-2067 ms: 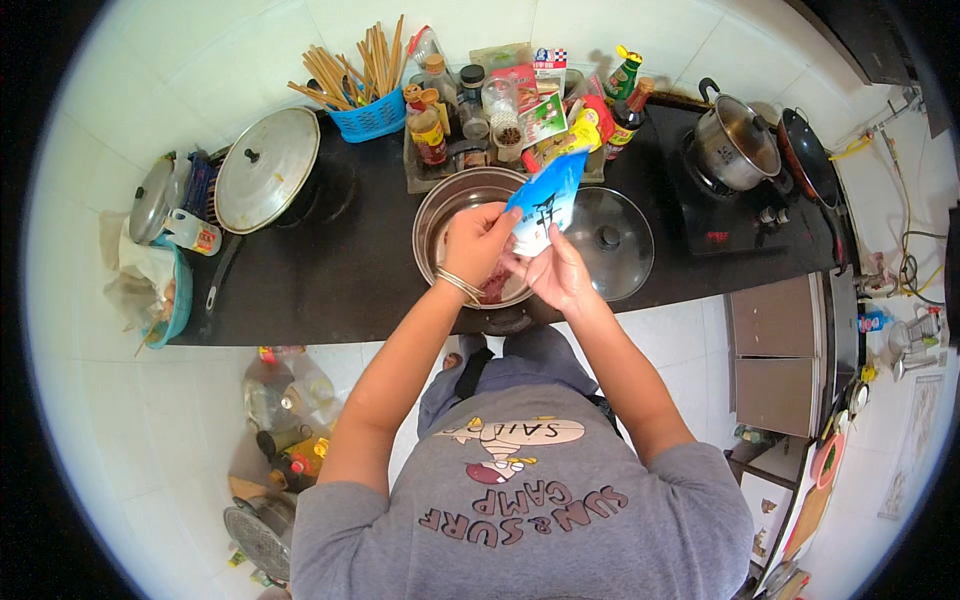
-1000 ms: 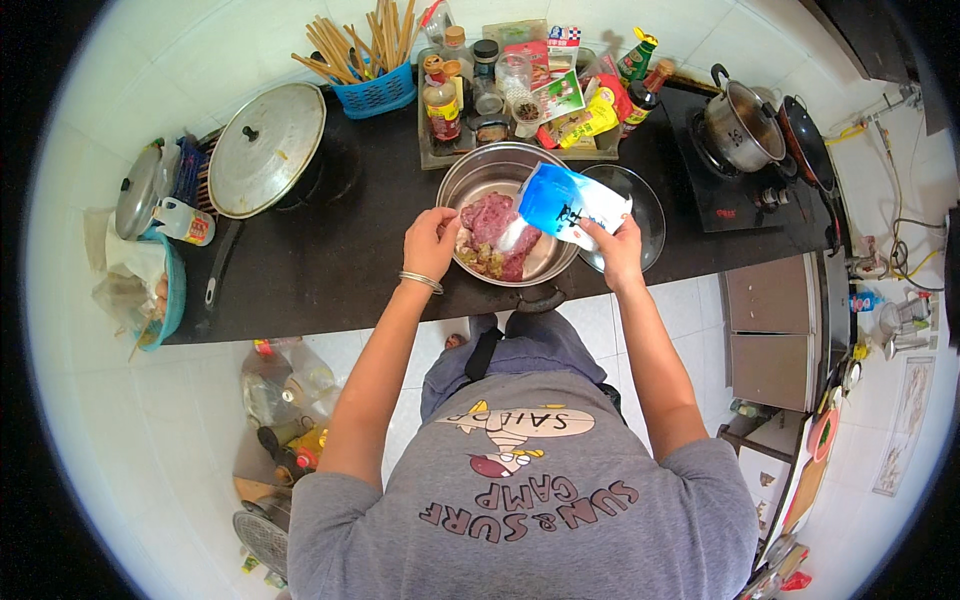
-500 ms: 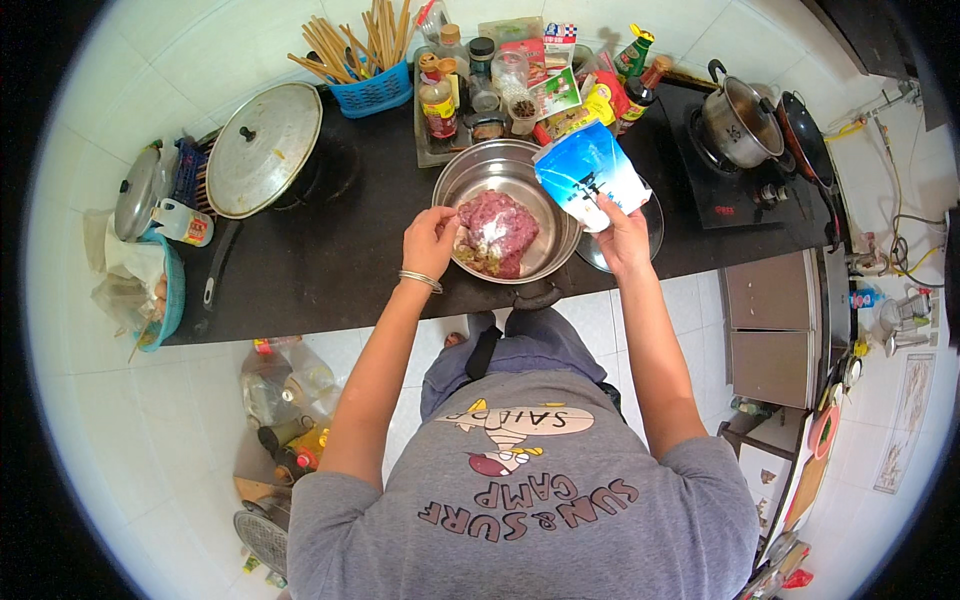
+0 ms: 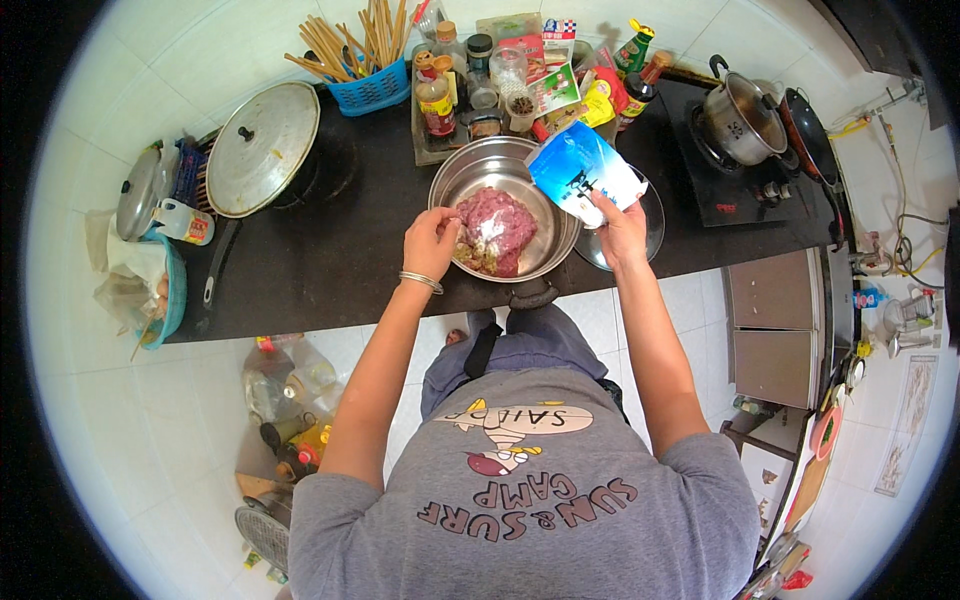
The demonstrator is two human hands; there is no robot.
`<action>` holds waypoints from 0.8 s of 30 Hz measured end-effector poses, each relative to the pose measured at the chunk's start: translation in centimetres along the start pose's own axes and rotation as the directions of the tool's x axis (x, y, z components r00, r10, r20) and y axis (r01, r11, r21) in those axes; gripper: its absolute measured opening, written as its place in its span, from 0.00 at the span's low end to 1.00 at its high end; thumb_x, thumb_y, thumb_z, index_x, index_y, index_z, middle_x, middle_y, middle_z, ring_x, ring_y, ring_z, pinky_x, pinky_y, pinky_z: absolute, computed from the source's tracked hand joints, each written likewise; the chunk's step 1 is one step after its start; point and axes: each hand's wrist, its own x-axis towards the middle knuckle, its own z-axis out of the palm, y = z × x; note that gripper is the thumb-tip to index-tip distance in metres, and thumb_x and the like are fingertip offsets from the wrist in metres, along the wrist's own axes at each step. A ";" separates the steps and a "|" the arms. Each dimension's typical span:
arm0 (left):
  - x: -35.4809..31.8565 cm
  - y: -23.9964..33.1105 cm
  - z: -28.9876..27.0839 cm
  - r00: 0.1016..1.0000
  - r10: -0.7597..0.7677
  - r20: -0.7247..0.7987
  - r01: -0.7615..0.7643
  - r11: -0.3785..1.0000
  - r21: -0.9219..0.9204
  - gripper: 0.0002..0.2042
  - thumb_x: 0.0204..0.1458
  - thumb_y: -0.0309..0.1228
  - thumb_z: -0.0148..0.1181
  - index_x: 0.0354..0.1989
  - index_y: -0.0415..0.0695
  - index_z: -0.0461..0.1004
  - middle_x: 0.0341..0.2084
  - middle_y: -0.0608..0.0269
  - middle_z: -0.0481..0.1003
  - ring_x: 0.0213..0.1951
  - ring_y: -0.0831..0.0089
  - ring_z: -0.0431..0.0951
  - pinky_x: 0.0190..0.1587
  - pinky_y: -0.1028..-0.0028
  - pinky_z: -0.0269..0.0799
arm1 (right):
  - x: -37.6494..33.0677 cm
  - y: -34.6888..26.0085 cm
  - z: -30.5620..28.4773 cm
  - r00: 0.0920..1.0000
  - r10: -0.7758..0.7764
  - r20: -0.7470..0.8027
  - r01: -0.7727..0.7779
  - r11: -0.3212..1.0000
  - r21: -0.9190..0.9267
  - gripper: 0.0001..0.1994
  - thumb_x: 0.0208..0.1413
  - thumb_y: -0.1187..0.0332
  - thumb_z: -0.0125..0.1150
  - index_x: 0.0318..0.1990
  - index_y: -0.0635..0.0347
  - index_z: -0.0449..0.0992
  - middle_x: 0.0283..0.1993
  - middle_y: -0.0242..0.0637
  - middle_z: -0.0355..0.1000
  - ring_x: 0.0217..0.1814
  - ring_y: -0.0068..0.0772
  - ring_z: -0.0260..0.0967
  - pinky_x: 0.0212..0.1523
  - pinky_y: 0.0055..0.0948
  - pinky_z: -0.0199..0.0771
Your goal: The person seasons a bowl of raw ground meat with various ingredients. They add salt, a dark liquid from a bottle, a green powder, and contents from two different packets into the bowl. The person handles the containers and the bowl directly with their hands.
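A steel pot [image 4: 448,166] stands near the counter's front edge. In it lies a mound of pink minced meat [image 4: 508,217], with a white patch on top and yellowish-brown bits at its near left side. My left hand [image 4: 430,244] is at the pot's left rim, fingers pinched together beside the meat; what they hold, if anything, is too small to make out. A blue and white plastic pouch [image 4: 578,170] is gripped near its lower right corner by my right hand [image 4: 622,228]. The pouch leans over the pot's right rim, its upper end toward the far left.
A glass lid [image 4: 652,222] lies right of the pot, partly under the pouch. Behind stands a tray [image 4: 432,157] of bottles, jars and packets. A lidded wok [image 4: 265,150] and a blue chopstick basket [image 4: 372,92] are to the left, a saucepan [image 4: 738,130] on the right-hand cooker.
The pouch and my right hand have shifted very slightly to the left. My left hand keeps its pinch at the rim, and the meat looks the same.
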 end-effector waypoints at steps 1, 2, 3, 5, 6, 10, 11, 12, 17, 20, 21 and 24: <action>0.0 0.0 0.0 1.000 -0.002 0.002 0.002 1.000 0.001 0.06 0.48 0.27 0.58 0.33 0.40 0.74 0.24 0.56 0.73 0.26 0.66 0.74 0.32 0.71 0.71 | -0.1 -0.1 0.1 1.000 0.005 0.007 -0.005 1.000 0.008 0.20 0.49 0.78 0.62 0.50 0.58 0.66 0.46 0.35 0.72 0.44 0.31 0.73 0.42 0.33 0.77; -0.1 0.0 0.0 1.000 -0.005 0.005 0.005 1.000 0.001 0.06 0.48 0.28 0.58 0.33 0.40 0.74 0.24 0.56 0.73 0.26 0.66 0.74 0.32 0.71 0.71 | -0.2 -0.3 0.4 1.000 0.010 0.015 -0.010 1.000 0.015 0.20 0.49 0.78 0.62 0.50 0.58 0.66 0.46 0.35 0.72 0.44 0.30 0.73 0.42 0.33 0.77; -0.1 0.0 0.0 1.000 -0.008 0.008 0.008 1.000 0.001 0.06 0.48 0.28 0.57 0.33 0.40 0.74 0.24 0.56 0.73 0.26 0.67 0.74 0.32 0.71 0.71 | -0.3 -0.3 0.5 1.000 0.015 0.022 -0.016 1.000 0.023 0.20 0.49 0.78 0.62 0.50 0.59 0.66 0.46 0.35 0.72 0.44 0.30 0.73 0.42 0.33 0.77; -0.1 0.1 0.0 1.000 -0.010 0.009 0.010 1.000 0.002 0.06 0.48 0.28 0.57 0.33 0.40 0.74 0.24 0.56 0.73 0.26 0.67 0.74 0.32 0.71 0.71 | -0.3 -0.4 0.6 0.999 0.013 0.031 -0.014 1.000 0.010 0.20 0.49 0.78 0.62 0.50 0.59 0.66 0.46 0.35 0.72 0.44 0.30 0.73 0.42 0.32 0.77; -0.1 0.1 0.1 1.000 -0.010 0.007 0.010 1.000 0.002 0.06 0.48 0.28 0.57 0.33 0.40 0.74 0.24 0.56 0.73 0.26 0.67 0.74 0.32 0.71 0.71 | -0.4 -0.4 0.7 0.999 0.012 0.036 -0.013 1.000 0.003 0.20 0.49 0.78 0.62 0.50 0.59 0.66 0.46 0.36 0.72 0.44 0.29 0.73 0.42 0.31 0.77; 0.0 0.3 0.0 1.000 -0.013 0.007 0.013 1.000 -0.003 0.06 0.48 0.28 0.57 0.33 0.40 0.74 0.24 0.56 0.73 0.26 0.67 0.74 0.32 0.71 0.71 | -0.6 -0.4 0.9 0.998 0.015 0.063 -0.012 0.999 -0.045 0.21 0.48 0.79 0.62 0.50 0.59 0.66 0.45 0.36 0.72 0.44 0.29 0.73 0.42 0.29 0.76; 0.0 0.3 0.0 1.000 -0.012 0.006 0.012 1.000 0.003 0.06 0.48 0.28 0.57 0.33 0.40 0.74 0.24 0.56 0.73 0.26 0.67 0.74 0.32 0.71 0.71 | -0.7 -0.5 1.2 0.998 0.014 0.058 -0.012 1.000 -0.027 0.21 0.48 0.79 0.62 0.50 0.59 0.66 0.45 0.36 0.72 0.43 0.29 0.73 0.42 0.29 0.76; 0.0 0.4 0.0 1.000 -0.012 0.005 0.012 1.000 0.010 0.06 0.48 0.28 0.57 0.33 0.40 0.74 0.24 0.56 0.73 0.25 0.67 0.74 0.32 0.71 0.71 | -0.8 -0.5 1.3 0.998 0.013 0.054 -0.013 1.000 -0.008 0.21 0.48 0.79 0.62 0.50 0.60 0.66 0.45 0.36 0.72 0.43 0.29 0.73 0.41 0.29 0.76; 0.0 0.4 0.3 1.000 -0.010 -0.004 0.010 1.000 0.001 0.06 0.48 0.28 0.57 0.33 0.40 0.75 0.24 0.56 0.73 0.25 0.67 0.74 0.31 0.71 0.71 | -0.8 -0.8 1.5 0.997 0.018 0.071 -0.015 0.999 -0.044 0.22 0.49 0.80 0.61 0.52 0.60 0.65 0.47 0.36 0.71 0.45 0.30 0.71 0.45 0.31 0.74; 0.1 0.6 0.3 1.000 -0.009 -0.001 0.009 1.000 0.003 0.06 0.48 0.28 0.57 0.33 0.40 0.75 0.24 0.56 0.73 0.25 0.67 0.74 0.31 0.71 0.70 | -0.6 -0.6 1.2 0.996 0.010 0.094 -0.006 0.999 -0.042 0.22 0.49 0.80 0.61 0.52 0.60 0.64 0.48 0.36 0.70 0.47 0.30 0.71 0.48 0.33 0.73; 0.2 0.7 0.3 1.000 -0.015 0.003 0.015 1.000 0.003 0.06 0.48 0.28 0.57 0.33 0.40 0.75 0.24 0.56 0.73 0.25 0.67 0.74 0.31 0.71 0.70 | -0.5 -0.5 1.1 0.995 0.001 0.102 0.002 0.999 -0.036 0.22 0.49 0.80 0.61 0.52 0.60 0.64 0.48 0.36 0.70 0.47 0.30 0.71 0.48 0.33 0.73; 0.2 0.7 0.2 1.000 -0.018 0.005 0.018 1.000 0.005 0.06 0.48 0.28 0.57 0.33 0.40 0.75 0.24 0.56 0.73 0.25 0.68 0.74 0.31 0.71 0.70 | -0.5 -0.7 1.9 0.996 -0.019 0.091 0.021 1.000 -0.015 0.20 0.48 0.81 0.61 0.50 0.62 0.66 0.45 0.37 0.72 0.43 0.28 0.72 0.42 0.28 0.75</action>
